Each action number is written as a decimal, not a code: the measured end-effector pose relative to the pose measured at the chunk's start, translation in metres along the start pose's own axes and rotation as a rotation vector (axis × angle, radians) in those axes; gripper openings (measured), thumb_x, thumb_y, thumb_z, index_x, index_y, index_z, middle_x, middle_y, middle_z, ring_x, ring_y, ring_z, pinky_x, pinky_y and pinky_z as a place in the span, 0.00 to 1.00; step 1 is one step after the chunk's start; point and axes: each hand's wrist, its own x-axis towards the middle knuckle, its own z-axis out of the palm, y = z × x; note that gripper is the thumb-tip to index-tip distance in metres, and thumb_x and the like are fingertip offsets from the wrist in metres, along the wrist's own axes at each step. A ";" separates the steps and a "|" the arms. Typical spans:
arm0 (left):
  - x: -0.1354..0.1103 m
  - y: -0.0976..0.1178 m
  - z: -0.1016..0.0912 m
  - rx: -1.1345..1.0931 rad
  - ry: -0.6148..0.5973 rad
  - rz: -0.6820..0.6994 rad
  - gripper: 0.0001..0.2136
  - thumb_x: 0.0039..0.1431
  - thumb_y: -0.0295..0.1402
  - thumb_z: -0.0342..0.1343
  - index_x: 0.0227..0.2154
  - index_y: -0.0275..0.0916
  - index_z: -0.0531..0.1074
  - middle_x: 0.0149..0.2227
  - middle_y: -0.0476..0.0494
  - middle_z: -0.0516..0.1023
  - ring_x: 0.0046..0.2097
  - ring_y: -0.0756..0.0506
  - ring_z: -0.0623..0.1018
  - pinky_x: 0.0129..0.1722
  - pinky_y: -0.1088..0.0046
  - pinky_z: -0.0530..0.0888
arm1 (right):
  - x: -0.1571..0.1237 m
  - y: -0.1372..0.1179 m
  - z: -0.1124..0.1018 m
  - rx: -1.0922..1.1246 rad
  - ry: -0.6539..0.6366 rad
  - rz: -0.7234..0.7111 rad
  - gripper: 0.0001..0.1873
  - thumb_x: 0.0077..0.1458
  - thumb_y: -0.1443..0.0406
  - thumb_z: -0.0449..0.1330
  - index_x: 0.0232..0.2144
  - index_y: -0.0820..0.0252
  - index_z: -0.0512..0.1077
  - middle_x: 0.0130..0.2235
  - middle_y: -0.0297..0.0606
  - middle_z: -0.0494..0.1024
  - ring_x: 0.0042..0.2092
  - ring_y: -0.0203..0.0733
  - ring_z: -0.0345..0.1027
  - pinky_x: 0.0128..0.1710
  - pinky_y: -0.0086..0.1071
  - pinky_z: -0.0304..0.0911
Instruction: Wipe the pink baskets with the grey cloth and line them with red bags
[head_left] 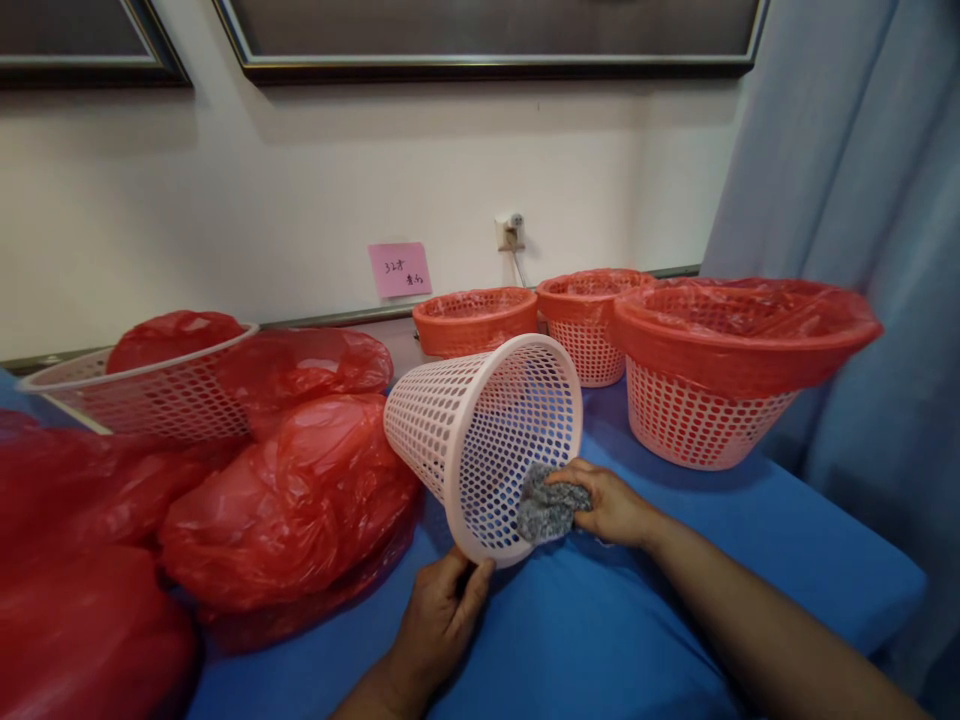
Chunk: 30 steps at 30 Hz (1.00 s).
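Note:
A pale pink perforated wastebasket (431,410) lies tilted on its side on the blue-covered table, its mouth turned toward me. My left hand (442,620) grips the lower rim, thumb and fingers pinching the edge. In my right hand (607,503) is a crumpled grey cloth (551,503), pressed against the right side of the rim at the opening. Part of the cloth reaches just inside the mouth. The fingers under the cloth are partly hidden.
Red plastic bags (300,500) are heaped at left, beside another white basket (142,400). Three baskets lined with red bags stand behind and right, the nearest a large basket (705,420). A pink note (400,270) and a socket (510,235) are on the wall. A blue curtain (885,200) hangs right.

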 end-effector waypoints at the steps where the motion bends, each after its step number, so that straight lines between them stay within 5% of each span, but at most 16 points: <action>1: 0.000 0.000 -0.001 0.000 0.014 0.004 0.13 0.70 0.38 0.51 0.35 0.38 0.76 0.25 0.48 0.79 0.24 0.49 0.77 0.25 0.77 0.73 | 0.001 0.004 -0.003 -0.029 0.109 0.033 0.34 0.43 0.76 0.58 0.54 0.52 0.74 0.50 0.36 0.76 0.51 0.42 0.73 0.56 0.38 0.69; 5: 0.000 0.003 -0.004 0.002 0.047 -0.014 0.14 0.70 0.39 0.52 0.32 0.37 0.76 0.24 0.48 0.77 0.24 0.49 0.76 0.26 0.78 0.74 | 0.006 0.021 -0.015 -0.184 0.482 0.192 0.34 0.48 0.74 0.57 0.58 0.53 0.71 0.54 0.41 0.71 0.56 0.46 0.69 0.60 0.43 0.65; 7: 0.001 0.005 -0.004 -0.008 0.060 -0.023 0.15 0.70 0.39 0.52 0.31 0.37 0.75 0.24 0.48 0.77 0.24 0.49 0.76 0.26 0.78 0.74 | 0.005 0.022 -0.015 -0.213 0.434 0.208 0.33 0.49 0.73 0.58 0.59 0.53 0.71 0.53 0.41 0.72 0.55 0.47 0.70 0.60 0.44 0.66; 10: 0.002 0.006 -0.002 -0.017 0.064 -0.029 0.14 0.69 0.38 0.52 0.32 0.36 0.76 0.25 0.47 0.79 0.25 0.49 0.77 0.26 0.78 0.74 | 0.001 0.011 -0.008 -0.186 0.197 0.139 0.33 0.45 0.75 0.59 0.54 0.50 0.74 0.48 0.36 0.75 0.50 0.43 0.73 0.54 0.38 0.69; 14: 0.003 0.004 0.003 0.013 -0.046 -0.026 0.13 0.68 0.36 0.53 0.32 0.37 0.79 0.23 0.47 0.79 0.25 0.48 0.79 0.29 0.77 0.77 | -0.005 -0.009 0.005 -0.155 -0.046 0.034 0.35 0.42 0.77 0.59 0.54 0.51 0.75 0.45 0.36 0.75 0.45 0.41 0.73 0.48 0.35 0.70; 19: 0.004 0.000 0.006 0.026 -0.217 -0.013 0.10 0.68 0.33 0.54 0.40 0.41 0.81 0.34 0.44 0.86 0.38 0.44 0.85 0.42 0.71 0.81 | -0.003 0.000 0.008 -0.079 0.049 -0.001 0.35 0.42 0.76 0.59 0.54 0.49 0.75 0.46 0.35 0.76 0.46 0.40 0.74 0.48 0.34 0.71; 25: 0.001 0.005 -0.001 0.018 0.031 -0.009 0.12 0.69 0.36 0.52 0.32 0.38 0.74 0.24 0.49 0.78 0.25 0.49 0.77 0.26 0.78 0.74 | 0.007 0.034 -0.007 -0.141 0.396 0.170 0.33 0.49 0.72 0.57 0.59 0.52 0.71 0.53 0.41 0.73 0.55 0.48 0.71 0.60 0.48 0.66; 27: -0.001 0.007 -0.002 0.002 0.062 -0.036 0.12 0.70 0.37 0.52 0.30 0.39 0.72 0.23 0.51 0.74 0.24 0.49 0.75 0.25 0.78 0.72 | 0.006 0.033 -0.008 -0.143 0.380 0.173 0.33 0.47 0.73 0.58 0.57 0.52 0.73 0.51 0.40 0.74 0.53 0.48 0.72 0.58 0.47 0.67; 30: -0.003 0.005 0.000 -0.051 0.044 -0.061 0.12 0.71 0.37 0.50 0.30 0.40 0.69 0.20 0.54 0.70 0.22 0.50 0.72 0.24 0.78 0.70 | 0.001 0.019 -0.002 -0.082 0.161 0.070 0.31 0.44 0.74 0.61 0.51 0.50 0.77 0.46 0.35 0.77 0.47 0.43 0.75 0.53 0.39 0.71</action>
